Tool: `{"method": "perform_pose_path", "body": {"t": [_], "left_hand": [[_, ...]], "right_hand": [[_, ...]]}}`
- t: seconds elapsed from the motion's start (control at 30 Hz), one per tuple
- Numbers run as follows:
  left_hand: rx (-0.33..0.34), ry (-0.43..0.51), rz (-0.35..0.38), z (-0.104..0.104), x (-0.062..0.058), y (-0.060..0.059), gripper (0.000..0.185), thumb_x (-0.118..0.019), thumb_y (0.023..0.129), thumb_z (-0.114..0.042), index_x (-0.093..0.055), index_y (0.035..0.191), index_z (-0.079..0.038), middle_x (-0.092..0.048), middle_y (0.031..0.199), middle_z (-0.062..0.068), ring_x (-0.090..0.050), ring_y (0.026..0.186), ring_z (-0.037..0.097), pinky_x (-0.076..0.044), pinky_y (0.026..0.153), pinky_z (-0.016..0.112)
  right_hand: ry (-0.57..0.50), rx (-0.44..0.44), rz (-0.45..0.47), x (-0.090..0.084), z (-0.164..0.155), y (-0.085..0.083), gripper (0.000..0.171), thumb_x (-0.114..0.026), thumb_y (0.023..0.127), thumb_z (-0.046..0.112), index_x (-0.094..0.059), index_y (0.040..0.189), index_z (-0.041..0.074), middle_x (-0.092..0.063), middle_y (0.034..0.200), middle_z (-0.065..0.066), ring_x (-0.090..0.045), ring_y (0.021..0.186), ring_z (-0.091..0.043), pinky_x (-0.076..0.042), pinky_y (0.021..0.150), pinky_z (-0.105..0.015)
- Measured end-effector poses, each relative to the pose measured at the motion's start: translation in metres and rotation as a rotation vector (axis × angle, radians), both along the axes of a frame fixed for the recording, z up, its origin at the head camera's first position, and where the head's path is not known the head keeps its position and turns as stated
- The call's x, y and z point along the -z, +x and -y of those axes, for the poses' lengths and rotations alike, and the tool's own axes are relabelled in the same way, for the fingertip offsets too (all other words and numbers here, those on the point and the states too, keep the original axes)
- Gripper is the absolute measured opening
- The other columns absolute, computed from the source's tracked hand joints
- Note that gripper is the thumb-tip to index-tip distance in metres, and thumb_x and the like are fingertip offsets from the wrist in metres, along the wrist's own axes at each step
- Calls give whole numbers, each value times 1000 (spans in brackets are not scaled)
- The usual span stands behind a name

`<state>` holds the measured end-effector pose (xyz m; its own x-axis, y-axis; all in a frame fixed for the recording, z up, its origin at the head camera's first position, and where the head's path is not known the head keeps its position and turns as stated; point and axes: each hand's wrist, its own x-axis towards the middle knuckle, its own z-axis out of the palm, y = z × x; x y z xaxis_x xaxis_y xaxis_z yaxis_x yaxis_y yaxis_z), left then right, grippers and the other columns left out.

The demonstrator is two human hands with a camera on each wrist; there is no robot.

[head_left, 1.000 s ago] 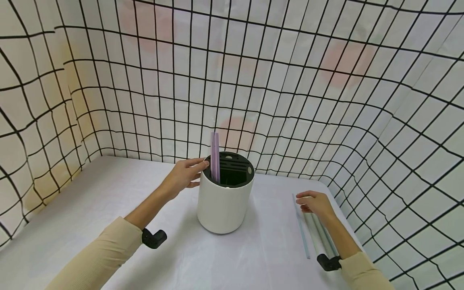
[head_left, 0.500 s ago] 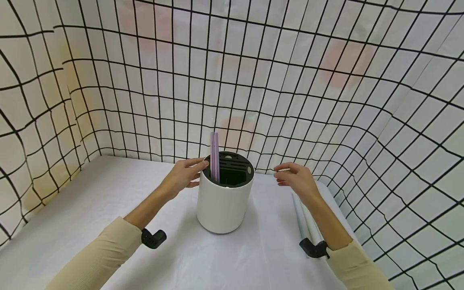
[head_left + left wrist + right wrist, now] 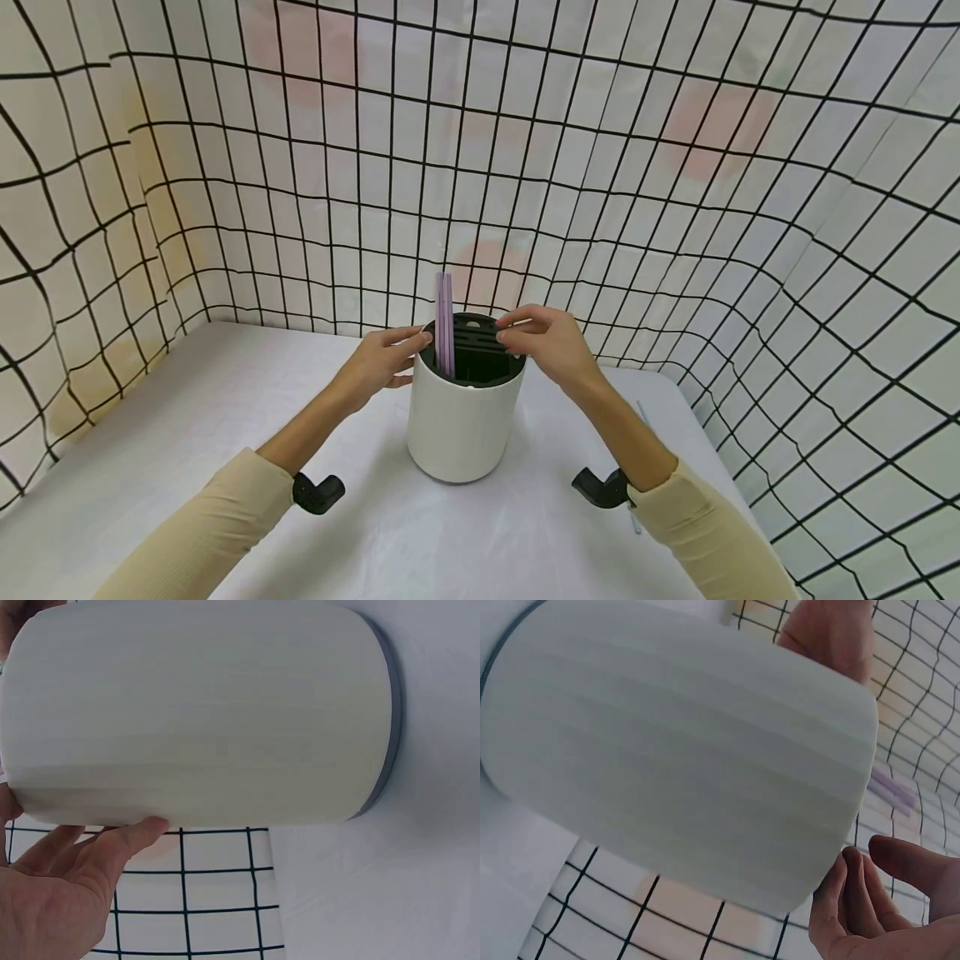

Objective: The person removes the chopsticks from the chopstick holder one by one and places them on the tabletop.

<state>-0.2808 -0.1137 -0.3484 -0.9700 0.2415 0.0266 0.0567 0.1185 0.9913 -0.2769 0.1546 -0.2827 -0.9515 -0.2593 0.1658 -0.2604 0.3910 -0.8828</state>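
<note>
A white round holder (image 3: 461, 425) with a black slotted insert (image 3: 480, 357) stands on the white table. Two purple sticks (image 3: 446, 321) stand upright in its left slots. My left hand (image 3: 378, 362) rests with straight fingers against the holder's left rim; in the left wrist view its palm (image 3: 60, 892) lies beside the holder (image 3: 202, 712). My right hand (image 3: 543, 342) hovers over the right rim, fingertips bunched above the insert. Whether they pinch anything is not visible. The right wrist view shows the holder (image 3: 675, 750), the right hand (image 3: 885, 915) with curved fingers, and the purple sticks (image 3: 892, 787).
A thin pale blue stick (image 3: 641, 411) lies on the table (image 3: 187, 417) to the right, mostly hidden behind my right forearm. Walls of white cloth with a black grid (image 3: 675, 208) enclose the table at the back and on both sides.
My right hand rose from the pale sticks on the table and moved left to the top of the holder. The left hand and the holder stayed put.
</note>
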Motion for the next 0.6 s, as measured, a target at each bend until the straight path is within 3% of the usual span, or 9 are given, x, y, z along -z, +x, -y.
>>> {"method": "perform_pose_path", "body": {"t": [0.3, 0.6], "left_hand": [[1, -4, -1, 0, 1, 0, 60, -59, 103, -40, -48, 151, -6, -55, 149, 16, -56, 134, 35, -55, 102, 48], [8, -2, -7, 0, 1, 0, 59, -59, 103, -41, -49, 150, -6, -54, 149, 15, -56, 134, 35, -55, 101, 48]], "right_hand": [[8, -57, 12, 0, 34, -3, 23, -74, 93, 13, -72, 114, 3, -73, 120, -14, -74, 97, -32, -60, 97, -41], [41, -55, -8, 5, 49, -8, 18, -76, 92, 16, -75, 108, 8, -76, 106, -9, -72, 89, -28, -61, 90, -42]]}}
